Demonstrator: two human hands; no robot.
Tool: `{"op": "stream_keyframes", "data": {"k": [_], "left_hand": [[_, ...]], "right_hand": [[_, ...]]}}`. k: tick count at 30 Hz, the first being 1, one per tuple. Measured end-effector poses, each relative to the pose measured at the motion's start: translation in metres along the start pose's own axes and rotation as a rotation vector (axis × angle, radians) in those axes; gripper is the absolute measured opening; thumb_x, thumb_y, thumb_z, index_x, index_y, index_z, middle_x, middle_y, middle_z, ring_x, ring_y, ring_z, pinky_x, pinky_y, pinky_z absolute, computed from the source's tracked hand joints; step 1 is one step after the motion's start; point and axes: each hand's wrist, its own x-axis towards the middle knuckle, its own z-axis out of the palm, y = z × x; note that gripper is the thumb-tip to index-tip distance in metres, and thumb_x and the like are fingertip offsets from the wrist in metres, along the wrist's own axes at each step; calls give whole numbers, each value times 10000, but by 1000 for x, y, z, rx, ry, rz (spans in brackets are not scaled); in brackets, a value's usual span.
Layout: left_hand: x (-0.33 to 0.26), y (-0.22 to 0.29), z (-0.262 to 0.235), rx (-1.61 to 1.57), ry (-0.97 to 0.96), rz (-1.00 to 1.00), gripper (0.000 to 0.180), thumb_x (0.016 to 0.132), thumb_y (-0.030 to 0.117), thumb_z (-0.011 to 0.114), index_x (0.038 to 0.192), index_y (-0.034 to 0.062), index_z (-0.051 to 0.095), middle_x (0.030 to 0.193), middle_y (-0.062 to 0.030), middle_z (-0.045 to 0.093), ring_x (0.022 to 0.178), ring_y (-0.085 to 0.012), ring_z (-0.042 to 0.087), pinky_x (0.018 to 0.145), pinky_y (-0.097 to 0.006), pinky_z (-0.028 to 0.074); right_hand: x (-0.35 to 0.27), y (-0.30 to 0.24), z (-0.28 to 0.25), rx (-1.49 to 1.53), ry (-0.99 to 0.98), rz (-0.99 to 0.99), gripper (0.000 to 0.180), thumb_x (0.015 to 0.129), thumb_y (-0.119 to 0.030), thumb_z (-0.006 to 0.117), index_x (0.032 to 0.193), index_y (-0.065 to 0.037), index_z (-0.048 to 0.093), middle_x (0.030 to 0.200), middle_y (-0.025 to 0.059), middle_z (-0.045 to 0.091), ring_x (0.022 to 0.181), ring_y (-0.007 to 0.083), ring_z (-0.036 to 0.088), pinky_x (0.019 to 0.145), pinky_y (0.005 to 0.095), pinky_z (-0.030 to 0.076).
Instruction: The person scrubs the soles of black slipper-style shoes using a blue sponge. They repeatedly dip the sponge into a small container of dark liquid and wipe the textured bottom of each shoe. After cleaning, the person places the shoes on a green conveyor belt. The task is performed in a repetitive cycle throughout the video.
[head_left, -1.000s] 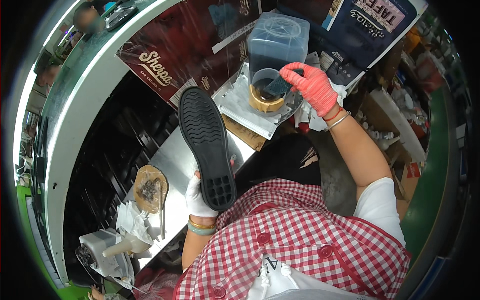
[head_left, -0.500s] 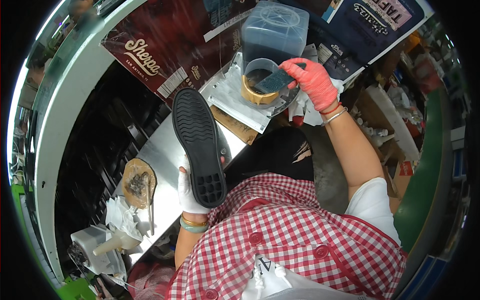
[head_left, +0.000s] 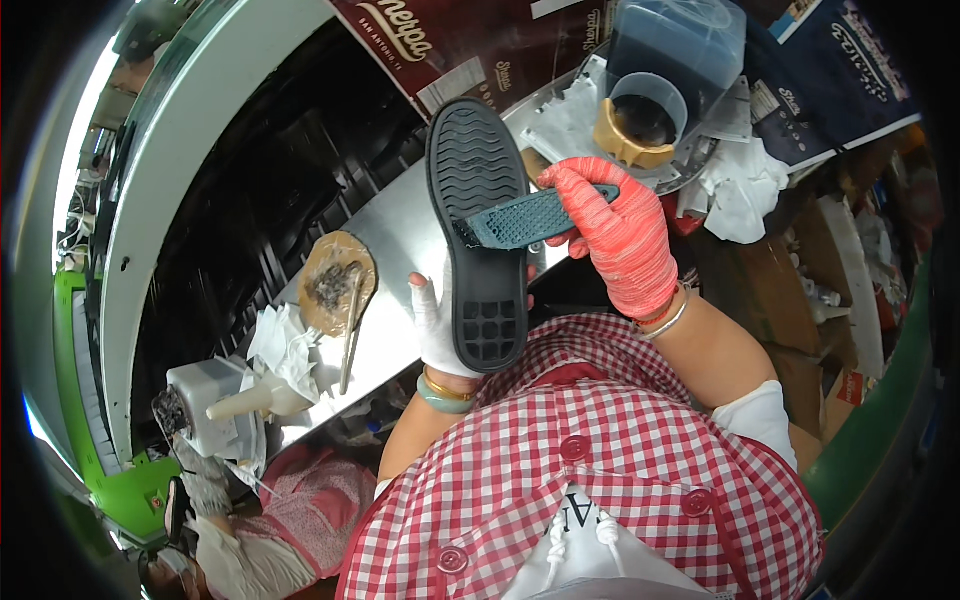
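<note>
One black sole (head_left: 488,280), tread side up, and the left hand (head_left: 443,335) in a white glove is wrapped around it near the heel end, thumb on one long side and fingertips peeking out the other. So yeah, clamped on. The whole thing's held up over the edge of the shiny bench (head_left: 398,245), close to the person's checked apron (head_left: 590,400).

The right hand (head_left: 615,235), red-pink glove, has a dark teal brush (head_left: 530,218) pinched between thumb and fingers. The short dark bristles lie over the middle of the sole, near its left side. Looks like contact, but I can't swear to it from this angle.

What could bite you here? I'd say drips. The clear cup (head_left: 676,98) in the tan ring (head_left: 628,150) has dark stuff in it, and if the brush is loaded with that, too much on the tip could run over the edge onto the white glove or the apron. Pressing hard near one side could also twist the sole, since only the heel end looks gripped. And a wide backswing with the right hand might clip the cup or snag the crumpled white tissue (head_left: 742,190) beside it.
</note>
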Motion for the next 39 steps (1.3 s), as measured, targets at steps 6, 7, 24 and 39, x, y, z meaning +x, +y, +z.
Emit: {"op": "stream_keyframes", "data": {"k": [6,7,24,39], "left_hand": [[-1,1,9,-5,-8,17,887,783,734,380,1416,139,200,1284,-200,422,1100,-361,514,841,-429,505],[-1,1,10,-17,12,16,887,783,735,379,1415,138,201,1284,-200,422,1099,-361,515,842,-428,504],[7,11,5,-220,-48,78,843,806,742,258,1420,165,216,1323,-218,394,1185,-372,442,947,-516,419],[2,17,12,-126,-117,-7,866,832,730,141,1418,98,228,1372,-211,354,1236,-345,402,1037,-466,325]], "right_hand": [[-5,-2,11,-132,7,47,205,883,-150,574,955,35,623,834,72,639,657,108,607,569,215,506],[-7,-1,11,-149,-6,31,202,883,-147,572,953,36,623,833,74,640,655,109,608,567,217,507],[-47,11,22,-245,-151,5,173,865,-99,578,965,33,628,813,102,661,683,103,620,591,226,522],[-43,-4,16,-545,-479,-239,157,841,-91,594,950,17,625,809,156,657,746,223,668,664,268,517]]}}
